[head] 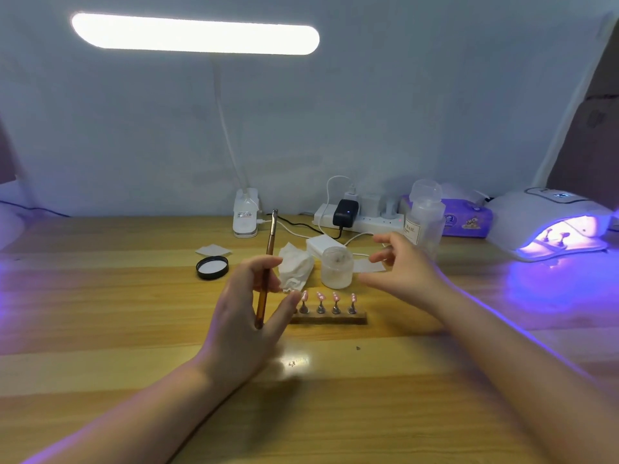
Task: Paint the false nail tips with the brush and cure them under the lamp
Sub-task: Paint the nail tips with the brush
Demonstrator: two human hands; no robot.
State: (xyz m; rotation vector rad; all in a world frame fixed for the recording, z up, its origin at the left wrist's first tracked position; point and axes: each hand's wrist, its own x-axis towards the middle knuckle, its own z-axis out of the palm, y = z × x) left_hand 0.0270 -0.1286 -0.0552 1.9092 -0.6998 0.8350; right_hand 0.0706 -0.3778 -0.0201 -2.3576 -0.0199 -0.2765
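Bare forearms reached in from the near edge over the wooden bench (100,329). On the left side, a black lid (212,267) lay upturned beside a small white pad (213,251), and behind them stood the clamp base of a lit desk lamp (246,214). The left hand (246,316) held the brush (266,272) nearly upright, fingers and thumb curled round its amber handle, the metal end pointing up. Just right of that hand sat a crumpled tissue (294,267) and a frosted jar (336,267). In front of them, a wooden strip (330,319) carried a row of small stands, each topped with a pink false nail tip (336,298); the left fingertips partly hid the row's left end. The right hand (402,272) hovered above the bench beside the jar, fingers loosely spread and gripping nothing. Farther back were a power strip (361,219) with plugs, a clear bottle (425,216) and a purple tissue pack (467,217). At far right the curing lamp (549,222) glowed violet, with more tips on stands inside it.
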